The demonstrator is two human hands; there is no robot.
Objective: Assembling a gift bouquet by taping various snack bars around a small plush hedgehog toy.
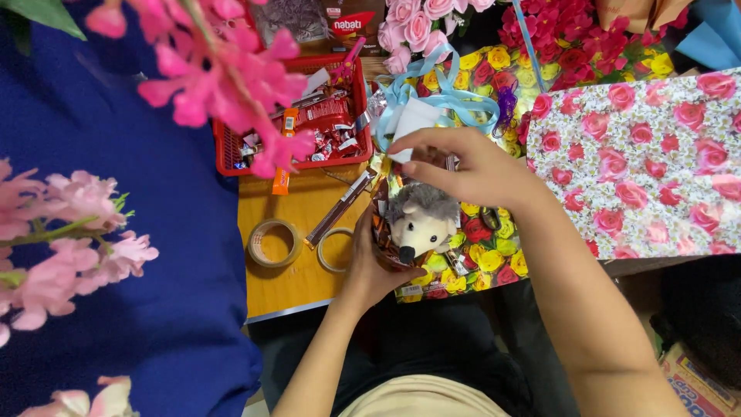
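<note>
Clearly grey-furred, the cream-faced plush hedgehog sits between both hands.

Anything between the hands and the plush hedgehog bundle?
Nothing visible. The left hand cups the bundle's underside, touching the wrap around the plush hedgehog. The right hand rests on top of it, fingers pinching a white paper piece. No object lies between.

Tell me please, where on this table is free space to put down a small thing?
Bare wood shows on the table below the tape rolls, up to its near edge, and a small patch under the red basket. Crowded: around the plush hedgehog between left hand and right hand.
</note>
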